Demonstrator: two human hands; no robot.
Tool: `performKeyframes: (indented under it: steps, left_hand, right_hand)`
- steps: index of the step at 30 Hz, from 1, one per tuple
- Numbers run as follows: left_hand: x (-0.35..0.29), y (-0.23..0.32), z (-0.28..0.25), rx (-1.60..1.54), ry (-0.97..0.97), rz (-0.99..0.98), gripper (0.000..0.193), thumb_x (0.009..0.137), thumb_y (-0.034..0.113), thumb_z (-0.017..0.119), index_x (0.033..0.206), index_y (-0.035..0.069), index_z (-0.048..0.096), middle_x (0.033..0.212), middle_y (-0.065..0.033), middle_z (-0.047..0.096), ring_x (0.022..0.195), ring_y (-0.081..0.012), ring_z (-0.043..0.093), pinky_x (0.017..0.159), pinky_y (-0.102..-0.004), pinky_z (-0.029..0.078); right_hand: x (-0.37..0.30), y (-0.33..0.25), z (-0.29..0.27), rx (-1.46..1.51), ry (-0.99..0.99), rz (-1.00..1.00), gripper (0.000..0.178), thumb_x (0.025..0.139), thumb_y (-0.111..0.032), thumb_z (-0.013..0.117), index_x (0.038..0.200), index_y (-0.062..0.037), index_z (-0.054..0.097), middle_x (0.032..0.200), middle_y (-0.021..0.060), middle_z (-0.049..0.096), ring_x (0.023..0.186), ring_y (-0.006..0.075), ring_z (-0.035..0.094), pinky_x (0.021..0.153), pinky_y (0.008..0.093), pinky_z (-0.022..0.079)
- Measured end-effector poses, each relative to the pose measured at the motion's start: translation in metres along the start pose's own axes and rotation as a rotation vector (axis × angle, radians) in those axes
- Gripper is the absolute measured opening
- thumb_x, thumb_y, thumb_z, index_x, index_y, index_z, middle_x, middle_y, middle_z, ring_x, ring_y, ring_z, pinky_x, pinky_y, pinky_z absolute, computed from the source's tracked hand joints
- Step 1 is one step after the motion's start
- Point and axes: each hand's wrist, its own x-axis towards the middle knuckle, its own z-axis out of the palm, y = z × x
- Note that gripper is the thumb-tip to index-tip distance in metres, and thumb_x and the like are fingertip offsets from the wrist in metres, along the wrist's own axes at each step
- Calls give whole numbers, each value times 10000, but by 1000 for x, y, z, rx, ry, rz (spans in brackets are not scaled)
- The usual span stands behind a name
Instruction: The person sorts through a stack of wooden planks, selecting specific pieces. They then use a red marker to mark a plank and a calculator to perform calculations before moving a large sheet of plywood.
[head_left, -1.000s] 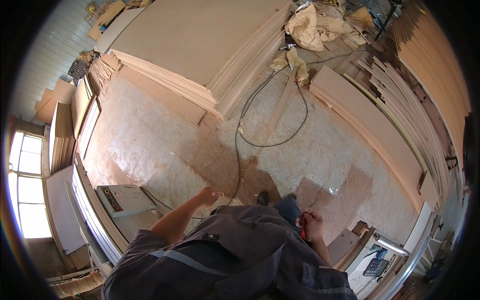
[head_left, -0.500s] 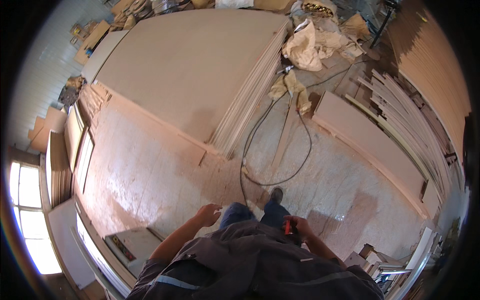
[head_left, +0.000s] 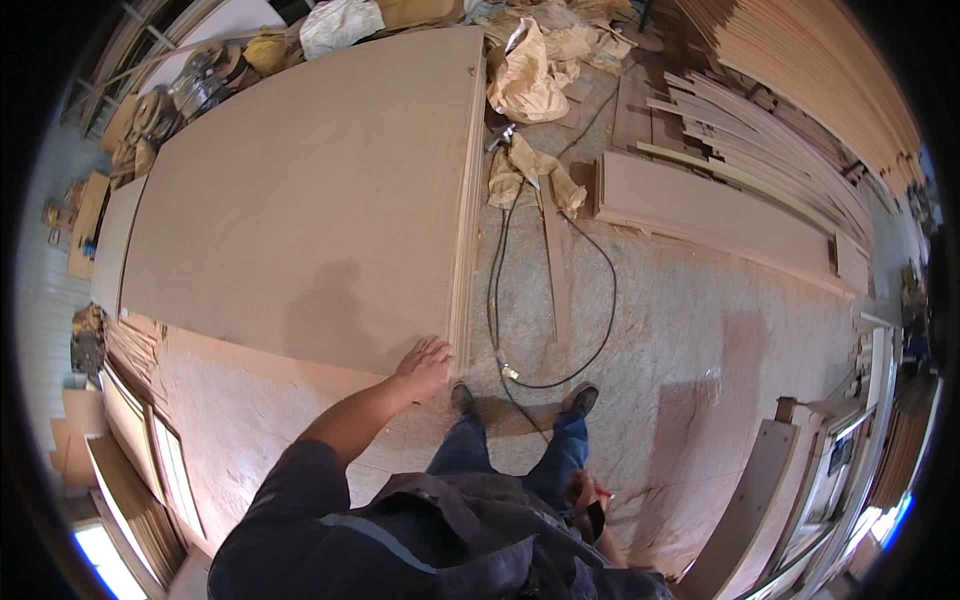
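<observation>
My left hand (head_left: pixel 428 368) is at the near right corner of a large stack of flat brown boards (head_left: pixel 310 180), fingers stretched out and lying over the top board's edge. Whether the palm presses on the board I cannot tell. Down by my right thigh, my right hand (head_left: pixel 582 490) is closed round a small red object (head_left: pixel 602 492). Only its red end shows, so its kind is unclear. A black cable (head_left: pixel 612 300) loops over the floor right of the stack, and a long narrow board strip (head_left: pixel 556 270) lies inside the loop.
Crumpled tan paper sacks (head_left: pixel 527 85) lie beyond the cable. Long boards (head_left: pixel 700 205) and loose strips (head_left: pixel 770 135) are piled at the right. Sheets lean at the lower left (head_left: pixel 130 500). Planks and metal profiles (head_left: pixel 830 500) stand at the lower right.
I have stepped forward to the stack and turned somewhat. My left hand has moved from open air to the stack's corner. The red object remains in my right hand, now lower at my side.
</observation>
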Motion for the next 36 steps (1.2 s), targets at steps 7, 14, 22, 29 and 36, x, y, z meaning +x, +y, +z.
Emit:
performKeyframes:
  steps: [7,14,22,29,36]
  left_hand:
    - [12,-49,-20,221,-129,327,424,822,282,690,1186,69,645,1304,-90,566,1361,-304,394,1137,-502,312]
    - [23,-46,-26,250,-308,390,411,800,273,759,1156,95,656,1262,-86,582,1338,-297,414,1158,-495,297]
    - [32,-35,-33,386,-494,325,378,808,293,752,1139,119,703,1264,-88,597,1337,-292,433,1164,-481,301]
    - [23,-19,-34,352,-462,273,401,798,267,759,1175,144,704,1349,-112,556,1365,-333,412,1160,-466,323]
    - [17,-42,-3,262,-366,260,412,714,214,823,1100,132,706,1306,-145,524,1330,-383,412,1141,-457,349]
  right_hand:
    - [-80,71,86,97,98,49,398,1009,-385,505,1040,-41,704,761,39,639,716,135,602,655,282,460]
    - [-87,85,125,233,80,73,367,1024,-341,510,1067,-25,693,813,52,657,732,153,616,648,297,491]
    - [-91,116,135,230,59,68,380,1018,-352,510,1090,-29,697,848,60,676,789,150,629,717,298,497]
    - [-106,125,123,205,43,99,399,1024,-372,490,1124,-43,693,875,62,670,801,150,630,723,310,508]
    - [-106,176,112,184,-5,77,417,1032,-370,471,1161,-37,685,906,45,679,850,142,631,788,290,514]
